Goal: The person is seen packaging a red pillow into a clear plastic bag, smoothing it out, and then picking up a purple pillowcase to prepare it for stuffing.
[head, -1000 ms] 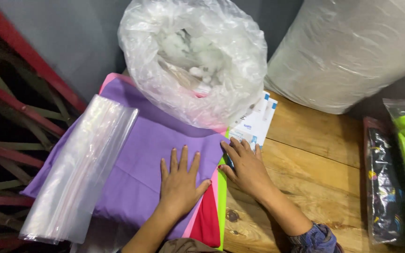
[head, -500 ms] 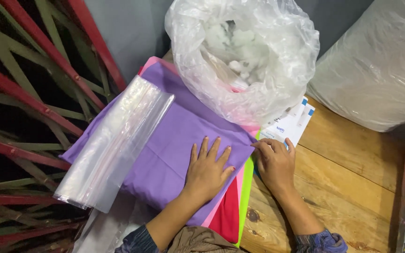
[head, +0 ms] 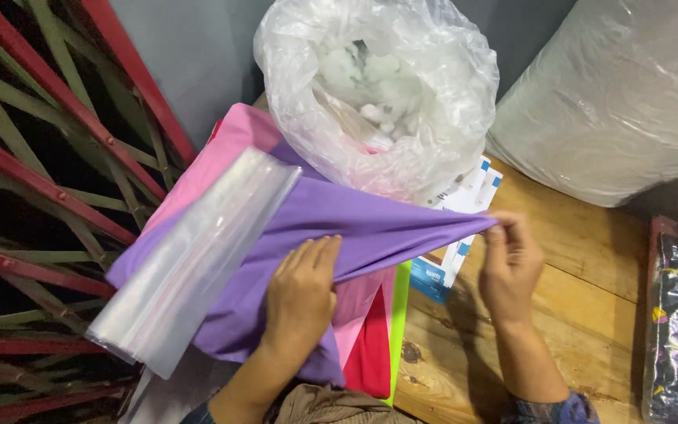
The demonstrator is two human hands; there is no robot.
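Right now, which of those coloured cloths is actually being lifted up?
The purple cloth, top of the pile. The right hand pinches its corner and pulls it taut; the left hand presses it down. The pink, red and green cloths lie flat beneath.

The purple cloth is smooth and matt, like the pink cloth at 11 o'clock of it. At its 9 o'clock the clear plastic bags look glossy. The big bag at 12 o'clock is thin, crinkled plastic with white fluff inside. The table is rough, bare wood. The bars are painted metal.
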